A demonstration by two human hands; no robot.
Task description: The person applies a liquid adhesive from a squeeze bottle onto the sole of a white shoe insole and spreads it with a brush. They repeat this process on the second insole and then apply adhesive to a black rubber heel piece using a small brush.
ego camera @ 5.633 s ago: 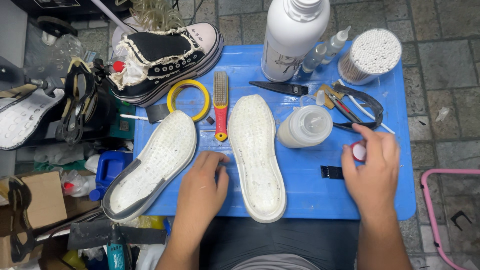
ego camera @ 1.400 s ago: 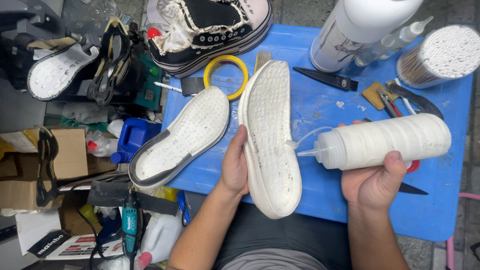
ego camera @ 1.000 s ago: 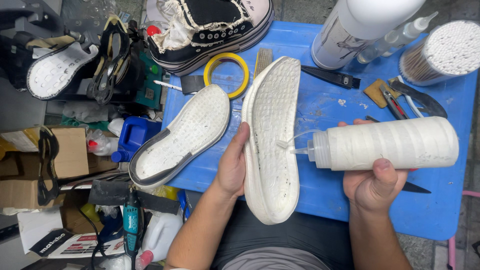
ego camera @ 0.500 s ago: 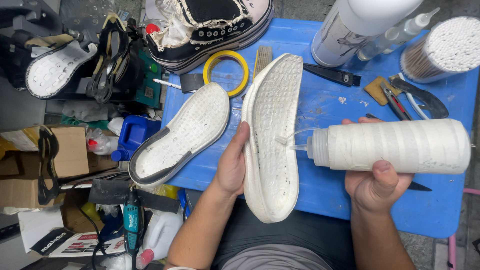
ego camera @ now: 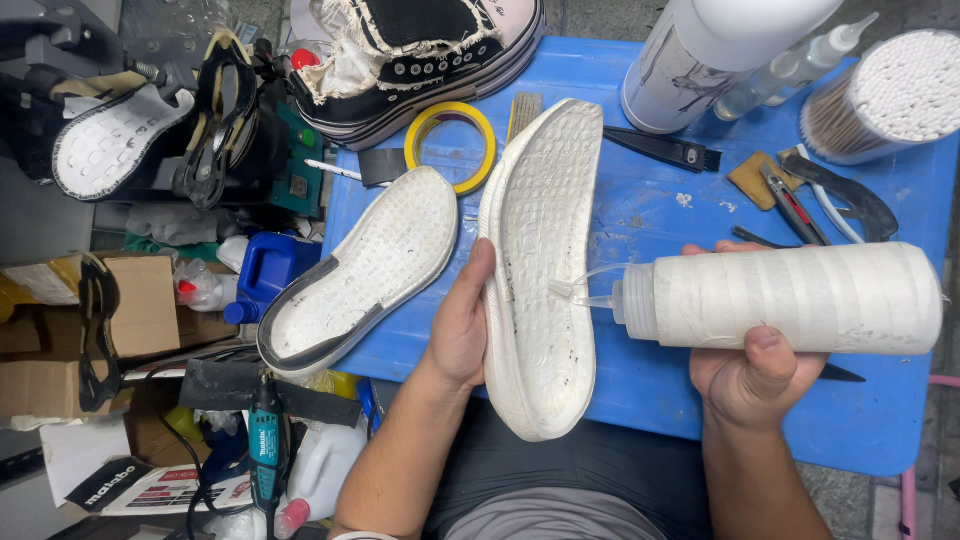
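1. White rubber sole (ego camera: 375,270) lies on the blue table (ego camera: 860,420), left of my hands.
2. My left hand (ego camera: 462,325) wraps its fingers around a second sole (ego camera: 545,270), lifted and tilted.
3. My right hand (ego camera: 755,375) grips a squeeze bottle (ego camera: 790,298), nozzle touching that sole.

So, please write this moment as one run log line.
left hand: holds white sole | right hand: holds squeeze bottle | nozzle: at sole

sole (ego camera: 540,270) in my left hand (ego camera: 458,325): white rubber, matt, pebbled, dark specks | bottle (ego camera: 790,298) in my right hand (ego camera: 755,370): cloudy soft plastic, dull, ribbed | table (ego camera: 860,420): blue plastic, smooth, scuffed | shoe (ego camera: 420,50): black cloth, frayed edge | tape ring (ego camera: 450,150): yellow, glossy
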